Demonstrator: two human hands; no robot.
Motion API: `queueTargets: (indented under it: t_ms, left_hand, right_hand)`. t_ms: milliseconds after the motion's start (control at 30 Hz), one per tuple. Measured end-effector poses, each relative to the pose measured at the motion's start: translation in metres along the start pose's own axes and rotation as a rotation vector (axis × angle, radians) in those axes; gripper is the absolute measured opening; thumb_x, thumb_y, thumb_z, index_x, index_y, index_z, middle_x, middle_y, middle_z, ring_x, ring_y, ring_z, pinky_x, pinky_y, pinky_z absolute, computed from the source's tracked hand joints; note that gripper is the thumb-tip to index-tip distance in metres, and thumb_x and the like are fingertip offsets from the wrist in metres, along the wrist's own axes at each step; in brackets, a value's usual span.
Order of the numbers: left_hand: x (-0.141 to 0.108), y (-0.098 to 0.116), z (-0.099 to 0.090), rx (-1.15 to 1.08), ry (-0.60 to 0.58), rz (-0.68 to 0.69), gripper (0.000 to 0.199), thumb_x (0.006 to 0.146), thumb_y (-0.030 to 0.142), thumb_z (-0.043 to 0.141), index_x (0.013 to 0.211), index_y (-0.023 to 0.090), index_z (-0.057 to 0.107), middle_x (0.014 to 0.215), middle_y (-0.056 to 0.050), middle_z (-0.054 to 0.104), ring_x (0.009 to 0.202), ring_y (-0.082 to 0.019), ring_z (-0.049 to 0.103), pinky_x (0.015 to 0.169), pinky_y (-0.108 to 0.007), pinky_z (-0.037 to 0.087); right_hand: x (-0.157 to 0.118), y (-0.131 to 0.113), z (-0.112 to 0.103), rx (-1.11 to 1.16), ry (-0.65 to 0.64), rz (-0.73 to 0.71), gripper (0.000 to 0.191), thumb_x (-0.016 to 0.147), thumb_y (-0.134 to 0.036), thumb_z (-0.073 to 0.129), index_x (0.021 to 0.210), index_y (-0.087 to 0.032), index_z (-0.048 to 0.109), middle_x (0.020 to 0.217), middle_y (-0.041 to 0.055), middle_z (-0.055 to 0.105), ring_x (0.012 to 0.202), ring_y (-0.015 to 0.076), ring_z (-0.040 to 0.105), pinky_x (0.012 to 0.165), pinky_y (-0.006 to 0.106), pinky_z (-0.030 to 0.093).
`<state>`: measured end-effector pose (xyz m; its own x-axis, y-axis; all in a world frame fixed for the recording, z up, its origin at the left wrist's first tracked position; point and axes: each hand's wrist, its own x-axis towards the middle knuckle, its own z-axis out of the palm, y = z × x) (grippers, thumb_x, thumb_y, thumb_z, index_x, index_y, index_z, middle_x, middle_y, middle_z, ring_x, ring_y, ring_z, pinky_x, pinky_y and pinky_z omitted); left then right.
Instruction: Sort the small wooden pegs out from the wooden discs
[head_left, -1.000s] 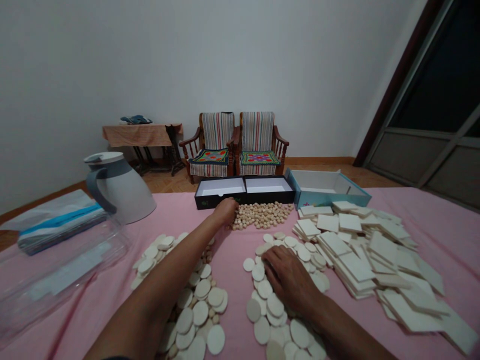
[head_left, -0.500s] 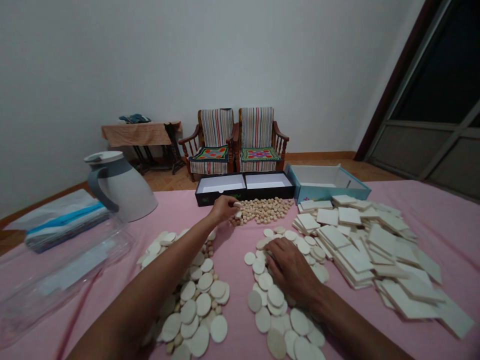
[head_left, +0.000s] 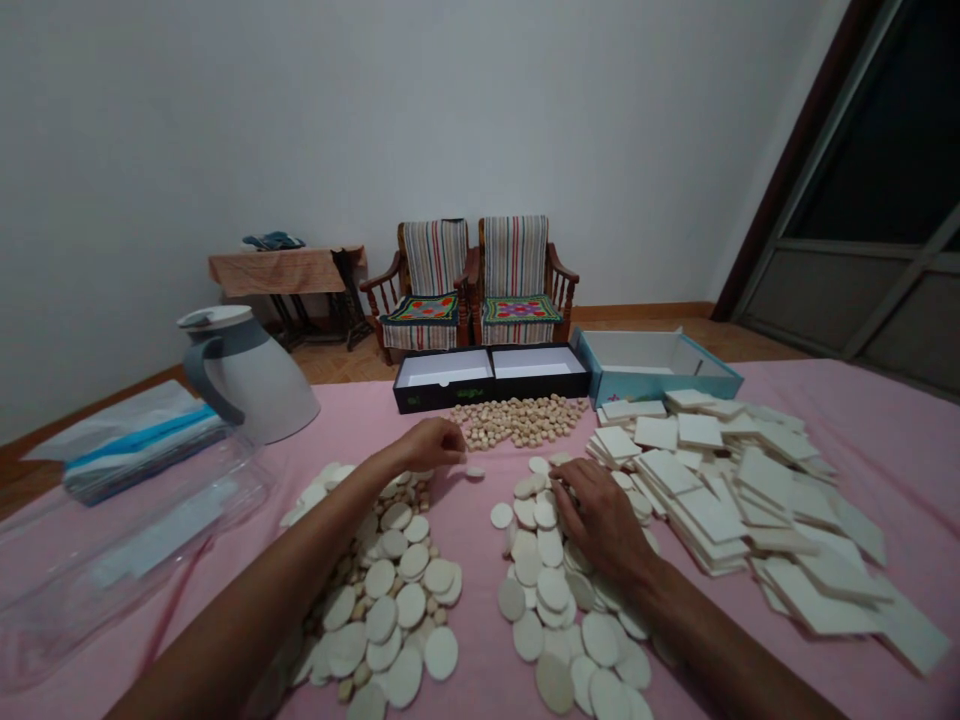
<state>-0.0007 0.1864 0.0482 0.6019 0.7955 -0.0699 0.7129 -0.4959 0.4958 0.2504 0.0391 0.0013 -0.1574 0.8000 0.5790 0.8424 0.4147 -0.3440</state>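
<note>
My left hand (head_left: 433,445) hovers just in front of the pile of small wooden pieces (head_left: 521,421), its fingers bent; whether they hold anything is hidden. A single pale disc (head_left: 475,473) is just right of its fingertips, above or on the pink cloth. My right hand (head_left: 600,505) rests on the right pile of round discs (head_left: 553,588), fingers curled over it; what is under them cannot be made out. Beneath my left forearm spreads another pile of discs (head_left: 411,605), mixed with small wooden pieces.
Two black boxes (head_left: 444,395) and a light blue box (head_left: 667,386) line the far edge. Square pale tiles (head_left: 712,510) are heaped at the right. On the left are a white and grey jug (head_left: 274,390), a clear plastic tray (head_left: 150,545) and a blue-white packet (head_left: 142,455).
My left hand has drawn back from the small wooden pieces, and the pale disc at its fingers now shows apart from them. My right hand has shifted slightly right over the discs.
</note>
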Motion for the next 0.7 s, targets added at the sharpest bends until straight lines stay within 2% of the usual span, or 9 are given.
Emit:
queueTargets:
  t_ms: [67, 133, 200, 300, 433, 533, 633, 700]
  left_hand:
    - [-0.008, 0.002, 0.009, 0.038, -0.056, 0.02, 0.02, 0.067, 0.023, 0.075, 0.085, 0.016, 0.07, 0.073, 0.001, 0.068, 0.065, -0.012, 0.061, 0.058, -0.018, 0.043]
    - [-0.014, 0.009, 0.02, 0.084, -0.057, 0.03, 0.032, 0.064, 0.023, 0.077, 0.094, 0.017, 0.068, 0.083, 0.0, 0.068, 0.069, -0.013, 0.061, 0.061, -0.019, 0.043]
    - [-0.017, 0.016, 0.03, 0.132, -0.026, 0.03, 0.03, 0.065, 0.023, 0.075, 0.094, 0.017, 0.067, 0.09, -0.003, 0.067, 0.075, -0.015, 0.06, 0.064, -0.021, 0.043]
    - [-0.018, 0.02, 0.037, 0.184, 0.009, 0.037, 0.024, 0.067, 0.022, 0.073, 0.089, 0.016, 0.067, 0.091, -0.005, 0.064, 0.08, -0.018, 0.06, 0.068, -0.024, 0.043]
    - [-0.022, 0.023, 0.039, 0.217, 0.029, 0.049, 0.023, 0.065, 0.016, 0.069, 0.088, 0.016, 0.066, 0.092, -0.007, 0.064, 0.083, -0.021, 0.06, 0.072, -0.027, 0.044]
    - [-0.027, 0.033, 0.04, 0.206, 0.04, 0.049, 0.021, 0.066, 0.015, 0.069, 0.087, 0.016, 0.066, 0.09, -0.007, 0.065, 0.083, -0.02, 0.061, 0.072, -0.026, 0.045]
    - [-0.032, 0.045, 0.036, 0.157, 0.044, 0.076, 0.027, 0.075, 0.025, 0.068, 0.101, 0.019, 0.065, 0.094, -0.004, 0.067, 0.081, -0.015, 0.062, 0.069, -0.022, 0.047]
    - [-0.035, 0.048, 0.026, 0.141, 0.063, 0.077, 0.029, 0.084, 0.03, 0.062, 0.111, 0.019, 0.062, 0.101, -0.004, 0.067, 0.084, -0.013, 0.063, 0.07, -0.02, 0.047]
  right_hand:
    - [0.0, 0.0, 0.0, 0.003, -0.024, 0.009, 0.016, 0.092, -0.015, 0.043, 0.091, -0.016, 0.059, 0.089, 0.0091, 0.061, 0.086, 0.0222, 0.053, 0.078, 0.036, 0.041]
    - [-0.001, 0.0, 0.0, 0.009, -0.053, 0.019, 0.016, 0.091, -0.014, 0.044, 0.092, -0.016, 0.06, 0.089, 0.0088, 0.06, 0.086, 0.0222, 0.052, 0.079, 0.036, 0.041]
    - [-0.001, -0.001, 0.0, 0.011, -0.066, 0.021, 0.015, 0.09, -0.014, 0.044, 0.092, -0.016, 0.06, 0.089, 0.0088, 0.06, 0.086, 0.0222, 0.052, 0.079, 0.036, 0.04]
    - [-0.002, -0.001, 0.001, 0.01, -0.068, 0.017, 0.016, 0.09, -0.014, 0.044, 0.092, -0.016, 0.06, 0.089, 0.0087, 0.06, 0.087, 0.0221, 0.052, 0.08, 0.035, 0.04]
    - [-0.002, -0.001, 0.0, 0.009, -0.069, 0.012, 0.016, 0.089, -0.013, 0.044, 0.091, -0.016, 0.06, 0.088, 0.0085, 0.06, 0.086, 0.0217, 0.052, 0.079, 0.035, 0.04]
    - [-0.002, -0.002, -0.001, 0.007, -0.072, 0.008, 0.016, 0.09, -0.014, 0.044, 0.091, -0.017, 0.06, 0.087, 0.0084, 0.06, 0.085, 0.0217, 0.052, 0.078, 0.034, 0.041]
    - [-0.002, -0.001, -0.001, 0.002, -0.074, 0.006, 0.016, 0.09, -0.014, 0.044, 0.091, -0.017, 0.06, 0.087, 0.0084, 0.06, 0.085, 0.0219, 0.053, 0.078, 0.035, 0.041]
    - [-0.002, 0.0, 0.0, -0.006, -0.064, -0.005, 0.016, 0.09, -0.015, 0.044, 0.091, -0.017, 0.06, 0.087, 0.0085, 0.06, 0.085, 0.022, 0.053, 0.078, 0.035, 0.041]
